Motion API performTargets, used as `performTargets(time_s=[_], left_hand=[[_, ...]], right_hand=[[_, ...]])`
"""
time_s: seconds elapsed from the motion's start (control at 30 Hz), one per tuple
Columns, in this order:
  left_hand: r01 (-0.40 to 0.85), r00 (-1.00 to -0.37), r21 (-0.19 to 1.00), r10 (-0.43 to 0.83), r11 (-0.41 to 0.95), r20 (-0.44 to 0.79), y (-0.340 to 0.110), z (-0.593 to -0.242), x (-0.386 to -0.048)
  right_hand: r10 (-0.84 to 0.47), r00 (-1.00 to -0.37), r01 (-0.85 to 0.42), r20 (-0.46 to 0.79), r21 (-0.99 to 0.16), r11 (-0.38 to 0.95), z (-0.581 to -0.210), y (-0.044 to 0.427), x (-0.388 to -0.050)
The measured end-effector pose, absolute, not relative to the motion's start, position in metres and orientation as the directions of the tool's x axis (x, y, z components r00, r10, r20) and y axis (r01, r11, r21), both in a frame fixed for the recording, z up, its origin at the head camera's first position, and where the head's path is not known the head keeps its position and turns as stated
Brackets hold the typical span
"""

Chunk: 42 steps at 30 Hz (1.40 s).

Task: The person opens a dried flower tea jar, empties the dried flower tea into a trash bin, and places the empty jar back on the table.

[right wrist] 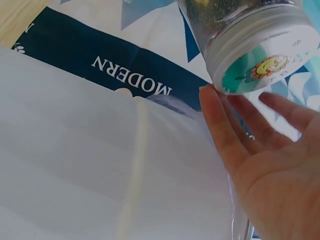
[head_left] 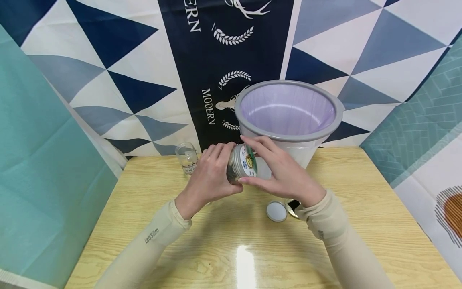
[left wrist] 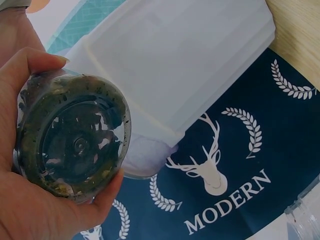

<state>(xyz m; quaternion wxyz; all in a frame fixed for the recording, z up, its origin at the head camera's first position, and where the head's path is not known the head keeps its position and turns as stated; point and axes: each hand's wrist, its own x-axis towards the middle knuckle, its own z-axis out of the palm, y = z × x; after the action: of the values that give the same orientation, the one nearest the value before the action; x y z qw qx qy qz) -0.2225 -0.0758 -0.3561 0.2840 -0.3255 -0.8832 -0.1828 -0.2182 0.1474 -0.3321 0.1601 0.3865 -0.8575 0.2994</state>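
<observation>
A clear jar [left wrist: 75, 140] with dark, speckled contents is tilted on its side above the table. My left hand [head_left: 213, 170] grips its body, fingers over the top and thumb underneath. The jar's round lid [head_left: 248, 161] faces right and carries a white and green label with a cartoon flower face. Around the lid my right hand [head_left: 283, 170] spreads its fairly straight fingers. One fingertip [right wrist: 207, 95] in the right wrist view lies at the lid's lower rim. Whether the other fingers touch the lid cannot be told.
A tall white bin with a grey rim [head_left: 288, 138] and lilac inside stands behind the right hand. An uncovered clear jar [head_left: 187, 157] is back left. A white disc [head_left: 276, 211] and a gold-rimmed round item [head_left: 291, 205], partly hidden by the right wrist, lie on the wooden table [head_left: 202, 253].
</observation>
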Motion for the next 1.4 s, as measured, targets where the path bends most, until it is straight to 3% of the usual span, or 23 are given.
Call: performTargets(time_s=[0.2,0.43,0.73,1.03,1.17,1.27,1.4], left_hand=[[0.677,-0.631,0.146,0.466,0.722,0.62,-0.0758,-0.3553,-0.2222],[0.674,-0.621,0.118,0.473,0.729,0.624,-0.0757,-0.3558,-0.2214],[0.676,-0.628,0.113,0.488,0.729,0.606,-0.0756,-0.3568,-0.2199],[0.672,-0.629,0.109,0.486,0.732,0.607,-0.0754,-0.3559,-0.2202],[0.673,-0.626,0.101,0.492,0.732,0.605,-0.0763,-0.3578,-0.2196],[0.673,-0.627,0.101,0.494,0.732,0.602,-0.0765,-0.3589,-0.2193],[0.679,-0.627,0.106,0.498,0.727,0.6,-0.076,-0.3592,-0.2197]], right_hand=[[-0.511,-0.706,-0.704,0.49,-0.409,0.58,-0.3301,0.1432,-0.2159],[-0.514,-0.717,-0.692,0.471,-0.388,0.609,-0.3343,0.1397,-0.2176],[-0.623,-0.582,-0.813,0.523,-0.376,0.444,-0.3349,0.149,-0.2203],[-0.544,-0.68,-0.729,0.492,-0.37,0.576,-0.3359,0.1429,-0.2162],[-0.547,-0.694,-0.716,0.469,-0.37,0.591,-0.3363,0.1419,-0.2154],[-0.566,-0.67,-0.74,0.479,-0.375,0.558,-0.3375,0.1437,-0.217],[-0.624,-0.585,-0.811,0.518,-0.356,0.464,-0.3375,0.149,-0.2208]])
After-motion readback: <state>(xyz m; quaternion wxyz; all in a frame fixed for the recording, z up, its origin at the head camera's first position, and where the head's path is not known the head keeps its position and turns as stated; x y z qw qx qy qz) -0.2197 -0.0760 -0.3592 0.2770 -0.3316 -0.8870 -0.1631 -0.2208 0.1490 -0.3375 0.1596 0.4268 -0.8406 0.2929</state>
